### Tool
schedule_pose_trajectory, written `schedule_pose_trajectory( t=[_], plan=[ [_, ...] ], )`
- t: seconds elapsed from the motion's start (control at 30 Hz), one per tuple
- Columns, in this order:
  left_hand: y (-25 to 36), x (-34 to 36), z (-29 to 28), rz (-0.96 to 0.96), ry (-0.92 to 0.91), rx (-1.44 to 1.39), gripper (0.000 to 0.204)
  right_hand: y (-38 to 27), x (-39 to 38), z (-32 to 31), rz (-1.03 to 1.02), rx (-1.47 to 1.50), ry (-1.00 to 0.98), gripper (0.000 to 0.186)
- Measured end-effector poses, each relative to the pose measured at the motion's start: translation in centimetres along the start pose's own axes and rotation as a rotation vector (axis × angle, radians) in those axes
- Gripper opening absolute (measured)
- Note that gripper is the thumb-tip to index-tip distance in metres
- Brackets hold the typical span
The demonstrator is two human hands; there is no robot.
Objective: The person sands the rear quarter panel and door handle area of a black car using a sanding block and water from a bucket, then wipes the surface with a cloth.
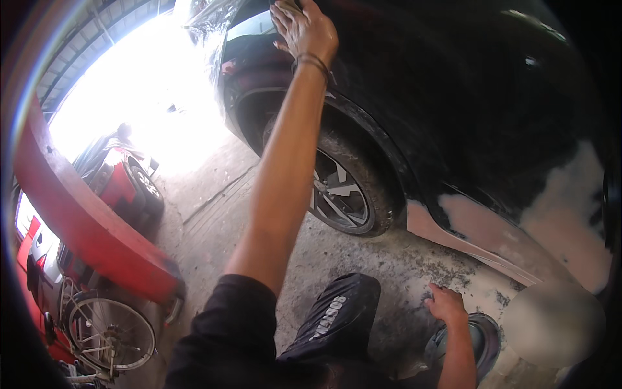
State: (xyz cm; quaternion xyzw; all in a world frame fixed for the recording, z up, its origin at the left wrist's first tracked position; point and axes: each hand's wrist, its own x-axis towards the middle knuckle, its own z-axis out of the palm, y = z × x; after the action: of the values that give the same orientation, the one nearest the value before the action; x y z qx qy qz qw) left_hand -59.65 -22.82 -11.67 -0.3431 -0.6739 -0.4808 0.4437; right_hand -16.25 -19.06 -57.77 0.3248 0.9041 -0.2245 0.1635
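Curved black metal car body (440, 97), twelve to three o'clock, seemingly mid-repair
Irregular pinkish patches (564, 214) at three seem filled but unpainted; bare left hand (307, 32) at twelve, grip unclear; bare right hand (447, 302) at four, well apart, seemingly empty

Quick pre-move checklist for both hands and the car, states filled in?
1. Left hand grip: cannot tell; the top edge cuts off what is under the fingers.
2. Right hand apart from the black car: ok.
3. Wheel fully visible: not ok, left forearm hides part.
4. Panel colour even: not ok, pale patches low down.
5. Clear plastic film secured: cannot tell.
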Motion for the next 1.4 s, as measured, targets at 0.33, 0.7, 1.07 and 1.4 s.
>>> schedule_pose_trajectory(
  t=[0.33,0.7,1.07,1.4],
  plan=[
    [0.6,-2.9,-0.5,-0.001,-0.024,0.064,0.068,0.4,-1.1,-1.0,0.0,0.014,0.054,0.06],
    [9.1,-21.2,1.8,-0.283,-0.245,-0.088,0.082,0.8,-1.3,-1.0,-0.042,-0.013,0.088,0.063],
    [3.5,-14.4,-0.6,-0.402,-0.27,-0.112,0.074,0.7,-2.2,-2.9,-0.005,0.027,0.084,0.061],
    [0.9,-13.5,-2.6,-0.263,-0.302,-0.067,0.072,-0.6,-1.8,-2.8,-0.043,0.02,0.068,0.061]
  ],
)
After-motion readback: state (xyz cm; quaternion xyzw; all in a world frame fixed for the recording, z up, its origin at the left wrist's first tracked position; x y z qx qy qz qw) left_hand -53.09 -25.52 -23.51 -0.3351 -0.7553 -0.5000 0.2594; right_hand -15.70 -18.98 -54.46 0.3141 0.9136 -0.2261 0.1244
